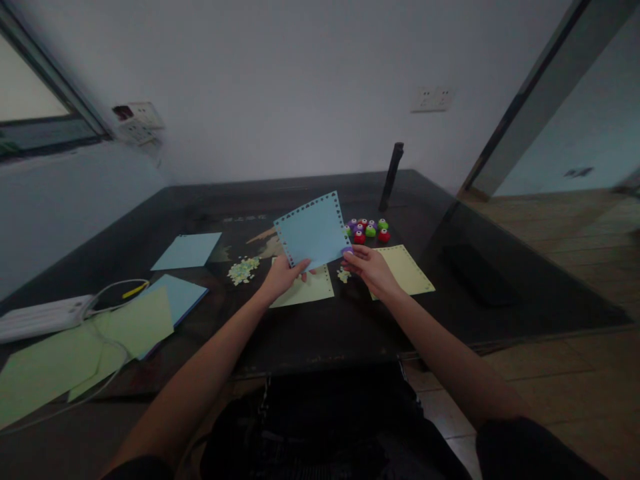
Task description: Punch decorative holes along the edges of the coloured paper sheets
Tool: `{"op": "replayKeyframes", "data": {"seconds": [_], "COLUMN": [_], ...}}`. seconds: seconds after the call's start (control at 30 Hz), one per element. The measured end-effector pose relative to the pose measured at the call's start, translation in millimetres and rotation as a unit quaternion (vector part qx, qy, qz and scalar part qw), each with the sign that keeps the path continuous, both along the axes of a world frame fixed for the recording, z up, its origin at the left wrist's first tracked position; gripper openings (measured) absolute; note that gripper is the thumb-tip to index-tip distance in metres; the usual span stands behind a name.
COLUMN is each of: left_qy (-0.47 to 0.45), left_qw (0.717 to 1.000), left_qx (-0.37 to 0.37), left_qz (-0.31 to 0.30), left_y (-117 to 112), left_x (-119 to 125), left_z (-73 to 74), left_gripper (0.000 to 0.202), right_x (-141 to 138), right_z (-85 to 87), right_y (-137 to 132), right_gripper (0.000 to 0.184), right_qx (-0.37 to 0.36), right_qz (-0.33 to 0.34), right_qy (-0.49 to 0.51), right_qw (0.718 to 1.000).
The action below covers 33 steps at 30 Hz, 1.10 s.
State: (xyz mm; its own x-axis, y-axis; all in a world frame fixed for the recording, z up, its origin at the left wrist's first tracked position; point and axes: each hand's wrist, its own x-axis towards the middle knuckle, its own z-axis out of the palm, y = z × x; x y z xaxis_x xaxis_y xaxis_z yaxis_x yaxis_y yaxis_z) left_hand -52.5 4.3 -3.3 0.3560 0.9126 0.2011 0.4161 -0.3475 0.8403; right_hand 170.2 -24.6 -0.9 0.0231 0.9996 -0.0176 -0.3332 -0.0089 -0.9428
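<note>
A sheet of blue paper (311, 230) is held up, tilted, above the table. Small shapes are punched out along its left, top and right edges. My left hand (283, 277) grips its lower left edge with the thumb in front. A purple craft punch (347, 251) sits on the sheet's lower right corner, and my right hand (371, 269) is closed on it. Below the sheet lies a yellow paper (313, 288), partly hidden. Another yellow paper (406, 268), punched along its edge, lies beside my right wrist. Small paper cut-outs (343, 275) lie between the two yellow papers.
Several red, green and purple craft punches (371, 230) stand behind the sheet. A heap of cut-outs (243, 270) lies to the left. Further left are blue paper (188, 251), green paper (125, 327) and a white power strip (45, 317) with a cable. A black post (391, 177) rises at the back.
</note>
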Motion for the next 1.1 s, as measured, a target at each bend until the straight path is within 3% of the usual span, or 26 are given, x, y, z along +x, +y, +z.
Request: {"op": "replayKeyframes", "data": {"seconds": [1.1], "left_qy": [-0.007], "left_qw": [1.0], "left_qx": [-0.006], "left_qz": [-0.02], "left_y": [-2.6], "left_x": [1.5], "left_z": [4.2], "left_gripper": [0.029], "right_x": [1.7], "right_z": [1.1], "right_y": [0.3], "right_gripper": [0.03], "right_qx": [-0.016], "right_qz": [-0.008], "right_qy": [-0.04], "right_qw": [0.999]}}
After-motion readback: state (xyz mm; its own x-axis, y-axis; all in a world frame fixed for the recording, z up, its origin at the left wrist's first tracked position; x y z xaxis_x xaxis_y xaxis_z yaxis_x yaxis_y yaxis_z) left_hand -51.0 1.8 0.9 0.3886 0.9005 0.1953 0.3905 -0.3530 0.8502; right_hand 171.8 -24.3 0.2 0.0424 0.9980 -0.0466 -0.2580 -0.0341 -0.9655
